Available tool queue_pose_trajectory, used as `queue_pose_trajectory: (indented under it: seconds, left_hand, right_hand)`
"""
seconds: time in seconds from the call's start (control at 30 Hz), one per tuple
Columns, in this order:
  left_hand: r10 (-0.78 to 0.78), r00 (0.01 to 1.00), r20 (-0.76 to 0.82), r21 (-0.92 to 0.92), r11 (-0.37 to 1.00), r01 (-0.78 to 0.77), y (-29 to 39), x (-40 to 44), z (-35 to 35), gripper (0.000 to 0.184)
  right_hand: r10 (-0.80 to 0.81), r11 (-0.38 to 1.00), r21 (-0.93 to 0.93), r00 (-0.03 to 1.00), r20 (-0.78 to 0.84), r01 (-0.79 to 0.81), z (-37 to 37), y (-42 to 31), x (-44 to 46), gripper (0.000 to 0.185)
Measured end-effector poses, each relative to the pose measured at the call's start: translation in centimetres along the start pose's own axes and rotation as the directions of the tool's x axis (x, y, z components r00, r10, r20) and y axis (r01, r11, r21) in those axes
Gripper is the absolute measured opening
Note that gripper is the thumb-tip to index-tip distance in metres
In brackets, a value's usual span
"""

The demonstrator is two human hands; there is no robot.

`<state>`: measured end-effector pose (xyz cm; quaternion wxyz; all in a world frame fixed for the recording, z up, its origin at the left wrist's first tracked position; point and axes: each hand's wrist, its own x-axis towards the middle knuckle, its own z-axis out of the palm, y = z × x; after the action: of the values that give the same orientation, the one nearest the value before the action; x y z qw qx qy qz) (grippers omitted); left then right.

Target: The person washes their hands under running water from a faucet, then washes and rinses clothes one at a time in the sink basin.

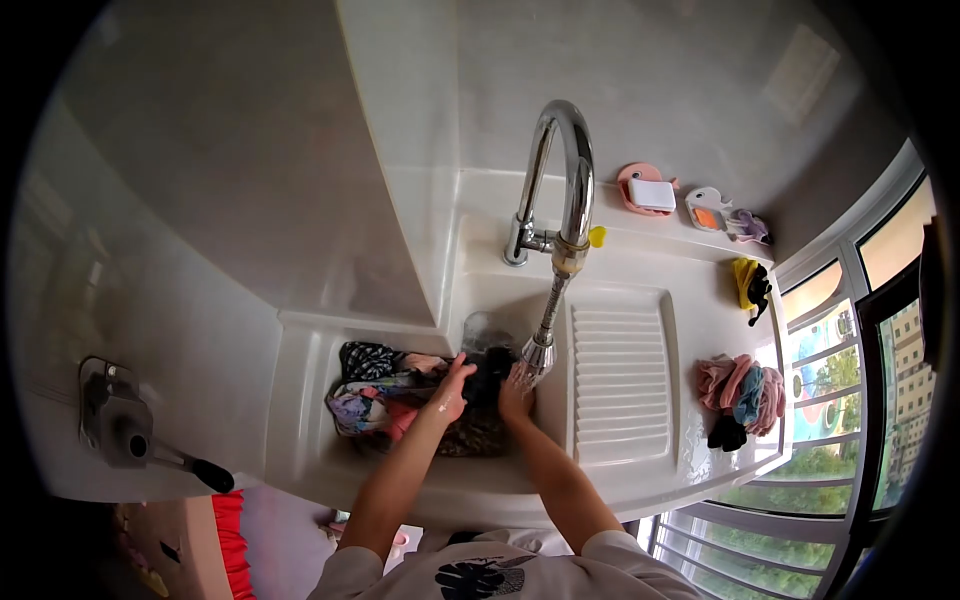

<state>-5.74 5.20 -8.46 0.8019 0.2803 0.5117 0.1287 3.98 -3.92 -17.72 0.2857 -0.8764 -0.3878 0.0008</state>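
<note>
Reference point for all positions is the chrome faucet [577, 180], whose spout arches over the sink [300, 400] and ends in a spray nozzle [538, 357] aimed down at the basin. The dark cloth [490, 368] is located just left of the nozzle, low in the basin, between the two hands, and appears wet. Left hand [452, 390]: positioned left of the nozzle at the near edge of the dark cloth, some fingers extended; whether it grips any fabric cannot be told. Right hand [516, 392]: directly beside and partly below the nozzle, against the right side of the dark cloth; its fingers are partly hidden, so its grip cannot be told. Farther left of the faucet, a pile of patterned clothes [375, 400] lies in the basin. Right of the faucet is a ribbed washboard surface [622, 375]; beyond it sits a bundle of pink and blue-grey fabric [745, 390], with a black piece [727, 433] at its near side. On the ledge to the right of the faucet, a pink whale-shaped dish [632, 180] holds a white soap bar [652, 195], and a white whale-shaped dish [707, 200] holds an orange piece [706, 218].
</note>
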Motion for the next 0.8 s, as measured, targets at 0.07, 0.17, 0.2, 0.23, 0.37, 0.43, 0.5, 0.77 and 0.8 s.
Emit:
queue_pose_trajectory:
  seconds: [0.07,0.17,0.2,0.23,0.37,0.43,0.5,0.77,0.8]
  left_hand:
    - [-0.009,1.000,-0.009,0.215,0.977,0.011,0.3,-0.8,0.5,0.071]
    - [0.077,0.996,0.035,0.274,0.958,-0.084,-2.1,1.3,-1.0,0.067]
    - [0.077,0.997,0.031,0.274,0.958,-0.082,-2.0,0.8,-0.9,0.067]
    - [0.060,0.998,0.012,0.283,0.957,-0.061,-1.8,0.1,-0.8,0.065]
    - [0.113,0.994,0.002,0.310,0.945,-0.108,-1.9,-0.9,-0.9,0.061]
    - [0.110,0.993,-0.042,0.298,0.950,-0.093,-2.3,-1.2,-0.4,0.060]
    - [0.109,0.989,-0.095,0.282,0.956,-0.078,-2.8,-1.6,0.2,0.059]
    - [0.002,0.991,0.132,-0.359,0.932,0.046,-5.7,2.5,-1.3,0.056]
    - [0.002,0.991,0.131,-0.363,0.931,0.046,-6.1,2.9,-1.7,0.056]
  right_hand:
    - [-0.002,0.995,-0.099,1.000,-0.026,-0.001,-0.3,0.6,-0.2,0.025]
    - [-0.223,0.893,-0.107,0.636,0.739,0.438,-2.7,0.0,0.6,0.031]
    - [-0.129,0.921,-0.218,0.779,0.614,0.324,-2.7,0.1,0.7,0.033]
    - [-0.030,0.934,-0.305,0.888,0.460,0.189,-2.6,0.1,0.7,0.034]
    - [0.302,0.944,-0.202,0.926,0.225,-0.259,-1.0,-0.1,0.9,0.031]
    - [-0.434,0.775,-0.212,0.746,0.506,0.595,-2.1,2.0,0.9,0.030]
    - [-0.229,0.943,-0.106,0.848,0.479,0.315,-2.0,1.8,1.3,0.030]
    - [0.197,0.263,0.502,0.555,0.808,-0.824,-15.9,-7.2,4.2,0.026]
    - [-0.019,0.107,0.584,0.586,0.810,-0.804,-18.9,-7.5,4.1,0.025]
